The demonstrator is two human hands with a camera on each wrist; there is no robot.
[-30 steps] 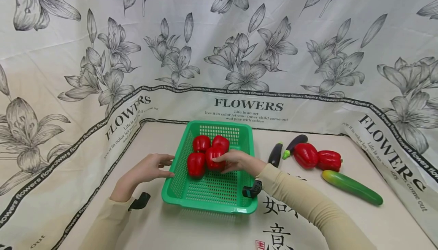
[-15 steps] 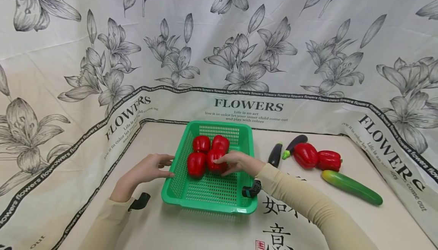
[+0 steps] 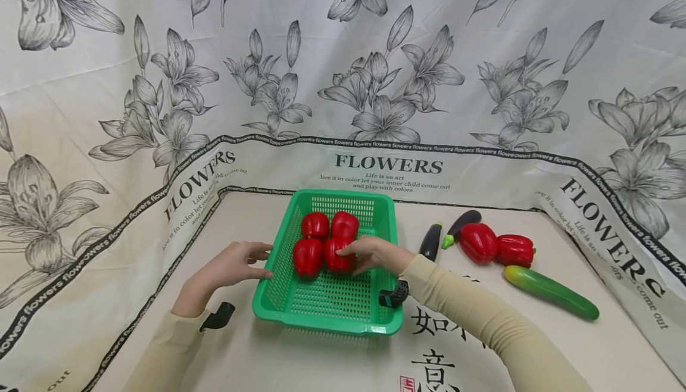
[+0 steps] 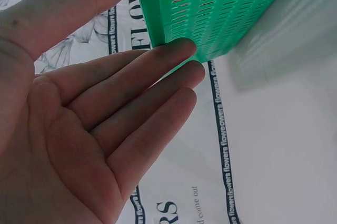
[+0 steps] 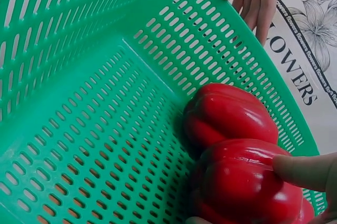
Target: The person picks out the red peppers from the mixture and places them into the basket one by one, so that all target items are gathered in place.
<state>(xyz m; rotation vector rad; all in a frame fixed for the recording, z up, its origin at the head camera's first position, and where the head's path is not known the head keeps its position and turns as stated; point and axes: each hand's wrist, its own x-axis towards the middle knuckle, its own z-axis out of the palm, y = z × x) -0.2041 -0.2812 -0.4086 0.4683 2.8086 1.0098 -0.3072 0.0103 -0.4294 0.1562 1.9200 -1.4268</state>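
In the head view, a green plastic basket (image 3: 343, 325) with slotted walls holds several red bell peppers, bunched toward its back left. My right hand (image 3: 377, 255) reaches over the right wall and grips the front right bell pepper (image 3: 337, 255); in the right wrist view the thumb (image 5: 303, 171) presses on its top, while most of the other fingers are hidden. Beside it sits another bell pepper (image 5: 231, 113). My left hand (image 3: 236, 264) is at the basket's left rim, its thumb and fingertips touching the outside with the fingers nearly straight (image 4: 142, 92).
Right of the basket lie two eggplants (image 3: 430, 242) (image 3: 462, 225), two more red bell peppers (image 3: 479, 243) (image 3: 515, 251) and a green cucumber (image 3: 552, 292). A flower-printed cloth (image 3: 386, 165) stands behind the table (image 3: 300, 362).
The gripped bell pepper has shifted slightly toward me and to the right, settling beside the front left one. My left hand and the basket have stayed put.
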